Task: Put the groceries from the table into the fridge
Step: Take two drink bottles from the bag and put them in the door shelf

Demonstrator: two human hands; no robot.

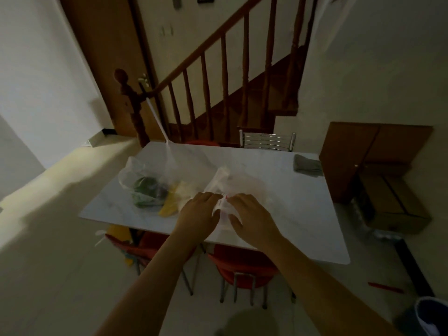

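**Working both hands at the near bag on the table**

Reaching over the front edge of the white table (303,190), I have both hands down on a translucent plastic bag (232,187) that lies near the middle of the tabletop, toward my side. My left hand (197,212) sits on the bag's left part, fingers curled down into the plastic where it bunches. My right hand (251,214) is on the right part, fingers bent over the film and the thumb spread out toward the left hand. Between the two hands the plastic gathers into a crumpled ridge with a small pink mark on it. Both seem to pinch the film, though the picture is dim and soft, so I cannot tell how firm either grip is.

Just left of this bag lies a second clear bag (150,183) with dark green contents, and yellow packets (169,204) rest against it, close to my left hand. A folded grey cloth (306,166) lies at the far right corner of the table, well apart from the bags.

Red chairs (242,267) are tucked under the near edge, a metal-backed chair (266,140) stands at the far side, and a wooden staircase (218,81) rises behind it. The fridge is not in view.
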